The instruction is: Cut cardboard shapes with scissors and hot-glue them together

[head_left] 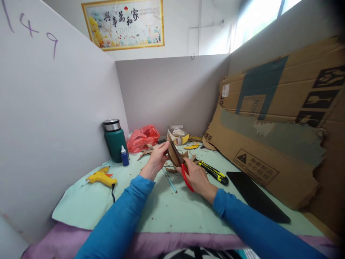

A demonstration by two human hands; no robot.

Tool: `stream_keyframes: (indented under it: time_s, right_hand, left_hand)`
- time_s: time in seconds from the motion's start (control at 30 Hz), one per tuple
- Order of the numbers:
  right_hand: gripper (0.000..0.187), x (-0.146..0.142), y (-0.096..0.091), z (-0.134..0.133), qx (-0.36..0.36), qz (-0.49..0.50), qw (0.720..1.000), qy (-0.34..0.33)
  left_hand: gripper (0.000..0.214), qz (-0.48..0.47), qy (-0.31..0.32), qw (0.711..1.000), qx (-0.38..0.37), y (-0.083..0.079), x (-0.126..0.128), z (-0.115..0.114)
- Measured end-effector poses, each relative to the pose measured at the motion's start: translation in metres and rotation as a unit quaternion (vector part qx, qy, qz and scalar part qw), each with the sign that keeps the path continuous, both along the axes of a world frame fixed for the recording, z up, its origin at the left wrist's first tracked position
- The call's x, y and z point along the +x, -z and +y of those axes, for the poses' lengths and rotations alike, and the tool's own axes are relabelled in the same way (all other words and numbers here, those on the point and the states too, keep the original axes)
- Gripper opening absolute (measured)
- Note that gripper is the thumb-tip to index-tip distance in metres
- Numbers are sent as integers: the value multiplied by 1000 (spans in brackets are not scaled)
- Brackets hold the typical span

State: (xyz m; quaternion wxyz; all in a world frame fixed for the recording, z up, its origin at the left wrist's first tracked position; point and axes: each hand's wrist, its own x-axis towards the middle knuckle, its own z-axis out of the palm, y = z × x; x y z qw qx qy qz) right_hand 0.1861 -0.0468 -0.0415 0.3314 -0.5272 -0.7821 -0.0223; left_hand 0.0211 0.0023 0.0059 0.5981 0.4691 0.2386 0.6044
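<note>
My left hand point(157, 159) pinches a small brown cardboard piece point(173, 155) and holds it upright above the green mat point(81, 201). My right hand point(197, 177) grips red-handled scissors point(185, 175), whose blades lie against the cardboard piece. Both arms wear blue sleeves. Cardboard scraps point(144, 153) lie scattered just beyond the hands.
A yellow glue gun point(101, 177) lies at the left. A green thermos point(114, 139), blue bottle point(124, 156) and red plastic bag point(142, 138) stand behind. A yellow-black utility knife point(214, 172), a black sheet point(256, 196) and a large cardboard sheet point(275, 122) are at the right. A thin blue pen point(170, 181) lies between the hands.
</note>
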Motion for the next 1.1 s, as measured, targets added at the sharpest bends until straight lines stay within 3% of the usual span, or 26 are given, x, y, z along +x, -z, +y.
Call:
stream_keyframes:
  time_s: [1.1]
  right_hand:
    - [30, 3, -2, 0, -12, 14, 1000, 0]
  left_hand:
    - [39, 7, -1, 1000, -16, 1, 4, -2]
